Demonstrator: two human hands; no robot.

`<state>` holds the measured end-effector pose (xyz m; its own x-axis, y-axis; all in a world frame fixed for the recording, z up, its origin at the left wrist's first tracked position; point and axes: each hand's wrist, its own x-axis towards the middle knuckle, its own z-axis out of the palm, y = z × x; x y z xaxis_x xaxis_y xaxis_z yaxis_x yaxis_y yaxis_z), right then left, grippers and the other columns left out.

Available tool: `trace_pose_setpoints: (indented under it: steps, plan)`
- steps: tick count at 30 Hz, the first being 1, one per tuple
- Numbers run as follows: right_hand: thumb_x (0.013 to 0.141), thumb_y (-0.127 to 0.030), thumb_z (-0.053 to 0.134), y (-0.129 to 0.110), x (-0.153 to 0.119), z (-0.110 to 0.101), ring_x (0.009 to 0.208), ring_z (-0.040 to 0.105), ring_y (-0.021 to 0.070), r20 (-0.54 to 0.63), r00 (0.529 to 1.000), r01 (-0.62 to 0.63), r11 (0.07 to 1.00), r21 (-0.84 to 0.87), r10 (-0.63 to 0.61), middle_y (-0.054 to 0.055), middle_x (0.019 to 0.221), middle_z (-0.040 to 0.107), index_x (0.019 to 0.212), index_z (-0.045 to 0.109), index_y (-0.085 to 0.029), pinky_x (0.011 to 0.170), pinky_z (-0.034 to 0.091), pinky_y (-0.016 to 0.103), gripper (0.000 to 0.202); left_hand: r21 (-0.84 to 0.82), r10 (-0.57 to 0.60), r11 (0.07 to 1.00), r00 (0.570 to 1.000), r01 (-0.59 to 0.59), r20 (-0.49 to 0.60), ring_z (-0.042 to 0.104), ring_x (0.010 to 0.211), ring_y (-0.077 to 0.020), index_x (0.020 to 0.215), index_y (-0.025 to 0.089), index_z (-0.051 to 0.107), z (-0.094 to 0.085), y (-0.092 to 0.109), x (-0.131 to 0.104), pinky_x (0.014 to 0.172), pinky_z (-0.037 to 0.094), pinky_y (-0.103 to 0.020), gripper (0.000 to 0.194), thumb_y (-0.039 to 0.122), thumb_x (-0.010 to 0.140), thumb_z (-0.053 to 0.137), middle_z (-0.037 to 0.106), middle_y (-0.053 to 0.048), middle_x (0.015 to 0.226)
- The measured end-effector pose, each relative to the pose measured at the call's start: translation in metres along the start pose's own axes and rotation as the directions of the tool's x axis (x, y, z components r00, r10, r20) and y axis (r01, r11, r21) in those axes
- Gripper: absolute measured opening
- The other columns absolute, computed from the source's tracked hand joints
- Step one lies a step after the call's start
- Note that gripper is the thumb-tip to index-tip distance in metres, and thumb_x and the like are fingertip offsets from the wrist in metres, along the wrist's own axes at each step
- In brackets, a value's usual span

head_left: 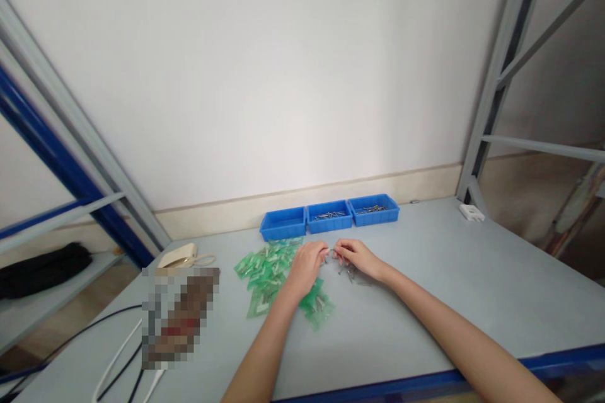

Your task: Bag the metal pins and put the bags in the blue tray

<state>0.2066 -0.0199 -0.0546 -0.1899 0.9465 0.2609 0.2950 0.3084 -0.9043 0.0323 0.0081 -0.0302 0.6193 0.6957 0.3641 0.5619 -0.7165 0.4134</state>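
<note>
Left hand (309,261): palm down, fingers bent, tips drawn in toward the right hand. Looks like a pinch on something small; can't tell if it actually grips.

Right hand (358,255): fingers curled, thumb and index close together at the tips. A thin bit of metal seems to show in the gap between the hands, too small to say which one has it, or whether both do.

Loose thin grey metal pieces, nail- or screw-like (350,272): on the tabletop just under and nearside of the right hand, lying at mixed angles. Exact type unreadable.

Small translucent green plastic bags (265,264): overlapping heap left of the left hand, running under its wrist and out on the near side. Several have metal parts showing inside.

Beyond the hands, three blue plastic open-top bins in a row: left bin (285,233) past the bags, middle bin (331,225) straight ahead, right bin (375,219) beyond the right hand. Slim metal parts visible in the middle and right ones.

Further out: cream box with a looped cord (182,255) well left of the left hand; small white block (471,213) far right of the right hand. All on the grey tabletop (401,340).

Step in hand, my read: fingertip handling of single metal pieces. Next move calls for a fine pinch, and keeping the left wrist off the bags.
</note>
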Motion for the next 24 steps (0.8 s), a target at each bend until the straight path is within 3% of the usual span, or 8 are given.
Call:
trace_pose_setpoints:
  steps: [3, 7, 14, 20, 24]
  plan:
    - [0.085, -0.042, 0.042, -0.0051, -0.0018, 0.0004, 0.052, 0.043, 0.0097, 0.003, 1.0, 0.004, 0.999, 0.046, -0.004, -0.003, 0.055, 0.046, 0.063, 0.05, -0.016, 0.055, 0.035, 0.022, 0.035, -0.136, -0.057, 0.989, 0.998, 0.052, -0.033, 0.049, 0.065, -0.0155, 0.062, 0.017, 0.049, 0.0001, 0.0012, 0.0014, 0.065, 0.035, -0.026, 0.039, 0.037, 0.09, 0.031, 0.052, 0.0, 0.061]
    - [0.087, -0.044, 0.038, -0.01, -0.0037, 0.0007, 0.049, 0.039, 0.0087, 0.01, 1.0, 0.023, 0.999, 0.034, -0.023, -0.004, 0.051, 0.041, 0.057, 0.047, -0.017, 0.054, 0.033, 0.022, 0.042, -0.335, -0.137, 0.933, 0.991, 0.13, 0.003, 0.045, 0.053, -0.0131, 0.055, 0.017, 0.045, 0.0028, 0.0009, 0.0022, 0.057, 0.034, -0.024, 0.048, 0.047, 0.089, 0.029, 0.044, 0.002, 0.051]
    - [0.082, -0.044, 0.049, -0.006, -0.001, 0.0008, 0.054, 0.046, 0.0098, -0.055, 0.998, 0.004, 1.0, -0.008, -0.004, -0.001, 0.06, 0.054, 0.074, 0.06, -0.015, 0.055, 0.036, 0.022, 0.033, -0.296, -0.099, 0.952, 0.994, 0.08, -0.05, 0.05, 0.06, -0.0149, 0.076, 0.017, 0.056, 0.0017, -0.0041, 0.0065, 0.062, 0.037, -0.024, 0.032, 0.043, 0.084, 0.039, 0.055, 0.0, 0.061]
    - [0.088, -0.041, 0.039, -0.0089, -0.003, -0.0001, 0.05, 0.042, 0.0087, -0.009, 0.999, 0.04, 0.999, -0.005, -0.04, -0.003, 0.051, 0.045, 0.063, 0.056, -0.015, 0.052, 0.033, 0.021, 0.04, -0.306, -0.121, 0.946, 0.993, 0.112, -0.01, 0.045, 0.053, -0.0134, 0.053, 0.016, 0.05, -0.0003, -0.0011, 0.0057, 0.058, 0.034, -0.024, 0.047, 0.049, 0.084, 0.035, 0.046, 0.001, 0.049]
    - [0.087, -0.04, 0.044, -0.0072, -0.002, -0.0004, 0.051, 0.043, 0.0088, -0.052, 0.998, 0.038, 0.998, -0.053, -0.04, -0.002, 0.057, 0.052, 0.07, 0.058, -0.015, 0.053, 0.034, 0.021, 0.033, -0.385, -0.138, 0.915, 0.99, 0.123, -0.012, 0.045, 0.052, -0.0127, 0.07, 0.016, 0.055, 0.0035, -0.0027, 0.0052, 0.055, 0.034, -0.023, 0.036, 0.048, 0.082, 0.042, 0.045, 0.004, 0.051]
